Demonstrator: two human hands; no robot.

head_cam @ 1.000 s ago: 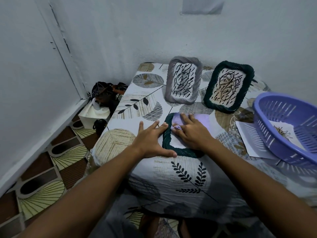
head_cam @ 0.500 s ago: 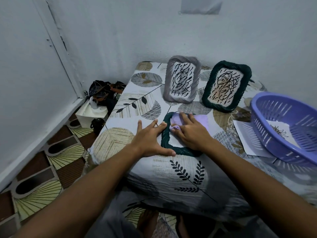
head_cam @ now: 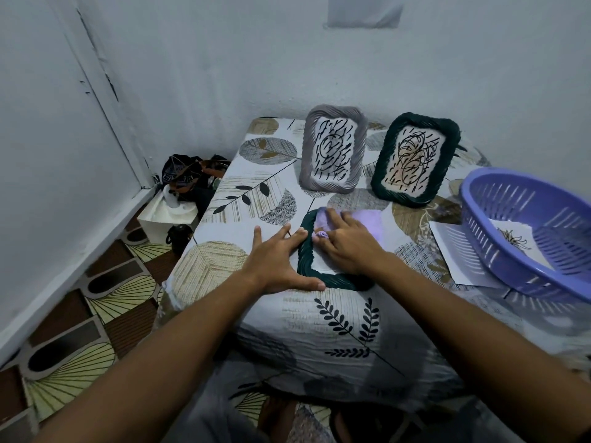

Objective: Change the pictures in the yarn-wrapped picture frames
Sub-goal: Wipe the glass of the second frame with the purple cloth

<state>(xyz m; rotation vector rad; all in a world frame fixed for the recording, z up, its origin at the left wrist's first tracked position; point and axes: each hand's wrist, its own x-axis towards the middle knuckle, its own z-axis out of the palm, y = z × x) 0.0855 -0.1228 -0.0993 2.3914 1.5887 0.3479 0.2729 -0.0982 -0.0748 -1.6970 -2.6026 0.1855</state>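
On the table, both flat hands (head_cam: 319,251) press the dark green frame (head_cam: 305,266).

what things are made of

your flat frame (head_cam: 303,251) is ribbed dark-green yarn, matt, with pale paper inside. the grey frame (head_cam: 332,148) looks likewise corded. the basket (head_cam: 499,199) is smooth lilac plastic. the tablecloth (head_cam: 243,199) is printed, creased cloth.

head cam, looking fwd-down, close

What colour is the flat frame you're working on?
Dark green yarn, the flat frame; head view shows it.
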